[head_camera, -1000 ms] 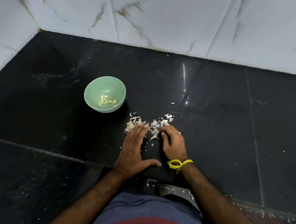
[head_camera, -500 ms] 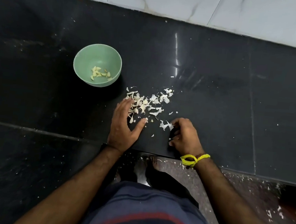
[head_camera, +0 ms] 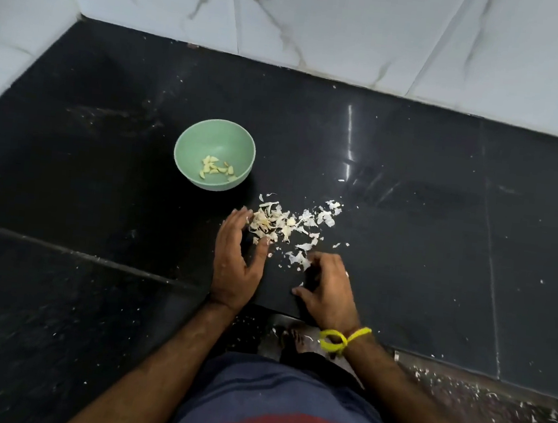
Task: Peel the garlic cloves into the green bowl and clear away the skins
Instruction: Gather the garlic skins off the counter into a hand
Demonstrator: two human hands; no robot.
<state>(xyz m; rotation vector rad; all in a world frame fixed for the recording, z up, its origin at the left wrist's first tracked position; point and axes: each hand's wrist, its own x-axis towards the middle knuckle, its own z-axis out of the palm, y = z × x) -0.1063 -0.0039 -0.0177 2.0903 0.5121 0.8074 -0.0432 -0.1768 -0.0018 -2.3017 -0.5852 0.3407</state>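
A green bowl (head_camera: 188,140) stands on the black stone counter (head_camera: 441,228) and holds several peeled garlic cloves (head_camera: 215,168). Just right of and nearer than the bowl lies a loose pile of pale garlic skins (head_camera: 279,223). My left hand (head_camera: 236,262) rests on its edge on the counter, fingers straight, cupped against the left side of the pile. My right hand (head_camera: 326,292), with a yellow band at the wrist, has its fingers curled over a few stray skins at the pile's near edge.
White marble-look tile walls (head_camera: 324,26) close the counter at the back and left. The counter's front edge runs just under my wrists. Below it a bare foot (head_camera: 295,340) and floor littered with skin scraps (head_camera: 492,399) show.
My right hand drew back from the pile toward the counter's front edge, dragging a few skins, and now curls over them. My left hand stays against the pile's left side.
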